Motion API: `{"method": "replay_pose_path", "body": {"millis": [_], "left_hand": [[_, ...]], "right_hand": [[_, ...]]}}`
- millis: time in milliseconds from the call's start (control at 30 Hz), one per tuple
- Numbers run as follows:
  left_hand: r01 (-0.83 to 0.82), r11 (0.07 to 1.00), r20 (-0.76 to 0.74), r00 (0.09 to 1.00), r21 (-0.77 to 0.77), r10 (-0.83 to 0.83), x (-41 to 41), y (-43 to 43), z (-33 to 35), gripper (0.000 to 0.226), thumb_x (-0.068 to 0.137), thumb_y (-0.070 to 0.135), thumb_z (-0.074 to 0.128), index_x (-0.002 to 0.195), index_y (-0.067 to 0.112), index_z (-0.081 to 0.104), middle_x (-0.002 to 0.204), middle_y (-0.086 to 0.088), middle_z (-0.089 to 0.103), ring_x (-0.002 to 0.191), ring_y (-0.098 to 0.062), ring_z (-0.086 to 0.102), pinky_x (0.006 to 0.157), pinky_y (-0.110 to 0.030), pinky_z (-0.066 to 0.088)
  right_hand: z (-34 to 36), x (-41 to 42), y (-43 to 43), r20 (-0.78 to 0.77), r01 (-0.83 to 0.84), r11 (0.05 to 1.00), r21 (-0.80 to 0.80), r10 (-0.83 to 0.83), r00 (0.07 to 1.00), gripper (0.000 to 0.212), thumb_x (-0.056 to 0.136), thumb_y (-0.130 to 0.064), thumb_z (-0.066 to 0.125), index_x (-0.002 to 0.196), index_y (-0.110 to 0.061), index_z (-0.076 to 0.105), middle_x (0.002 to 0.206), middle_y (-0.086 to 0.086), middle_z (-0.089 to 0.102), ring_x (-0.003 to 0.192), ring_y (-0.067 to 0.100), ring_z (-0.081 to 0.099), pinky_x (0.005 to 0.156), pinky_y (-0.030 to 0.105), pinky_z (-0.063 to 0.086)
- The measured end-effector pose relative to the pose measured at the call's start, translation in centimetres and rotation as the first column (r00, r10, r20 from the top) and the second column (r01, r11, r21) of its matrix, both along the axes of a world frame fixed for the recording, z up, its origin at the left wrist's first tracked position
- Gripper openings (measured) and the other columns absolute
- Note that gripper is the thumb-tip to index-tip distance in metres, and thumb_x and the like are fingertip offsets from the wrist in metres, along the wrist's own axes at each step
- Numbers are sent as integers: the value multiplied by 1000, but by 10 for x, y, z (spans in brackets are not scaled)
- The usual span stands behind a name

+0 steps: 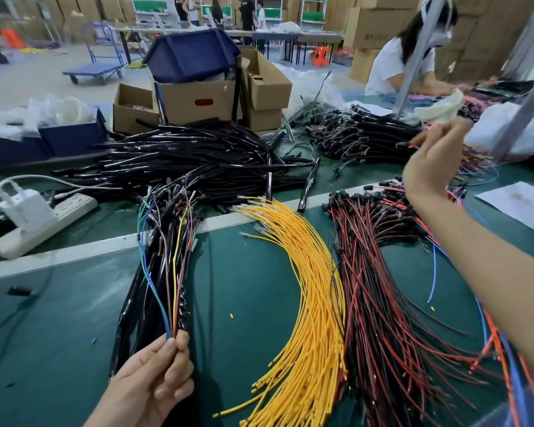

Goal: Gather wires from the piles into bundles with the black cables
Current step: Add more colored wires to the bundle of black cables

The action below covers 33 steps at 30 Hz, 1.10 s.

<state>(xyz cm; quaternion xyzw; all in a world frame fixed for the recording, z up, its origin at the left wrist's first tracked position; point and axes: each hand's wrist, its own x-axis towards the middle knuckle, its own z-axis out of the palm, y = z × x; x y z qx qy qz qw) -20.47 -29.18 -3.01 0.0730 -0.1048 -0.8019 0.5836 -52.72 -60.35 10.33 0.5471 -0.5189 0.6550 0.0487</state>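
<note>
1. Two grips to mind here. The left hand [154, 377], just left of the yellow wire pile [309, 303], has thumb and fingers pinched tight on the near ends of a mixed wire bundle [170, 303] (blue, green, yellow, brownish).
2. The right hand [429, 167], raised beyond the yellow wire pile and off to its right, looks curled round a black-tipped wire [404, 145]. It's blurry, so I'm not 100% sure.
3. I'd bring that wire down alongside the bundle and square its end with the rest before re-pinching.
4. Black cables [136, 303] lie under the bundle, left of the yellow wire pile. Can't tell if the left hand grips one too.
5. The red-and-black wire pile [383, 288] touches the yellow wire pile's right edge and looks tangly, so pull singles.
</note>
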Motion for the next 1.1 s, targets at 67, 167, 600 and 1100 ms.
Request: {"method": "replay_pose_path", "body": {"millis": [67,167,600,1100], "left_hand": [[-25,999,33,999,31,24,3,-1,1,67,96,12,-19,127,-15,33,104,-27,50,75,-24,31,82,-46,35],[-85,996,179,981,23,80,1,1,6,50,103,5,3,116,-11,48,88,-25,55,67,-21,33,73,-45,43],[-386,911,576,781,143,240,-21,11,27,10,80,9,46,82,0,51,62,-16,53,40,-14,43,44,-29,49],[-398,899,552,798,181,242,-16,11,27,10,82,10,46,82,2,52,108,-23,68,65,-22,71,50,-26,56]], "right_hand": [[26,30,21,-39,-197,959,-203,194,980,24,100,-8,26,86,-28,31,68,2,53,66,26,58,72,33,42],[50,70,57,-151,-419,854,-309,391,908,22,100,-5,26,91,-25,29,72,19,57,65,24,57,72,26,42],[-12,180,143,-81,-792,354,497,928,364,13,99,-13,45,89,-16,39,73,6,66,48,24,61,44,19,41],[-63,166,142,182,-336,-120,934,971,157,27,96,-27,54,97,-3,67,66,-3,67,52,15,61,60,26,51]]}}
